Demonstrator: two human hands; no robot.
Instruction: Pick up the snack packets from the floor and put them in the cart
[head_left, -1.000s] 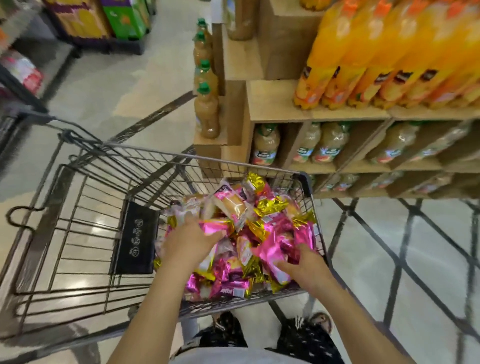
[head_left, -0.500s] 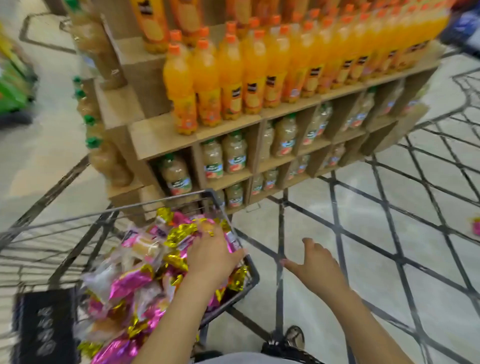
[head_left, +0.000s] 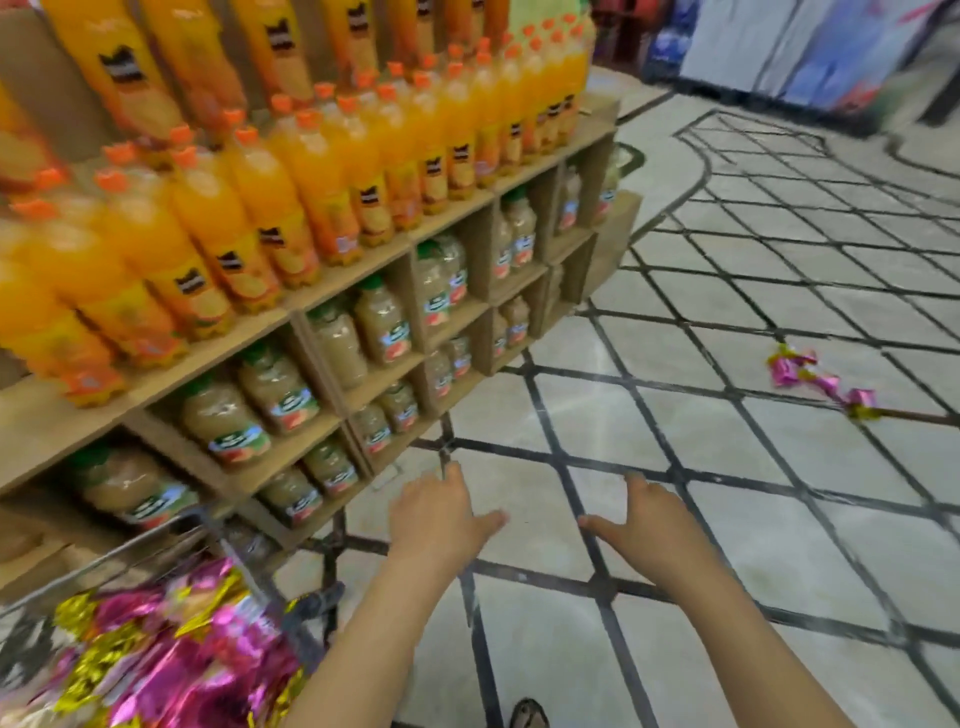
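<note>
We have both hands out in front of us, palms down over the tiled floor (head_left: 727, 530). The left hand (head_left: 441, 514) and the right hand (head_left: 644, 525) are each spread loosely with straight fingers and hold nothing. The snack packets (head_left: 815, 376) that we must collect lie in a small pink-and-gold cluster on the floor, well apart from either hand, ahead and to our right. The cart (head_left: 249, 566) stands at our lower left, just beside the left forearm, and is heaped with the same foil packets (head_left: 171, 649) up to its wire rim. We judge the fetch not yet begun, since we must first walk over and stoop. The cluster looks like several wrappers strung loosely together, though blur keeps us from counting them. A hasty grab at one end could lift some and leave others behind, or let slick foil slide from our fingers. The heap is the second worry, because dropping more packets on top from a height could tip some over the rim and back onto the floor. The wooden shelf of orange drink bottles (head_left: 311, 171) and pale juice bottles (head_left: 384, 322) stands close to the cart, so a careless swing of the arm on the way back might knock the low ones.
</note>
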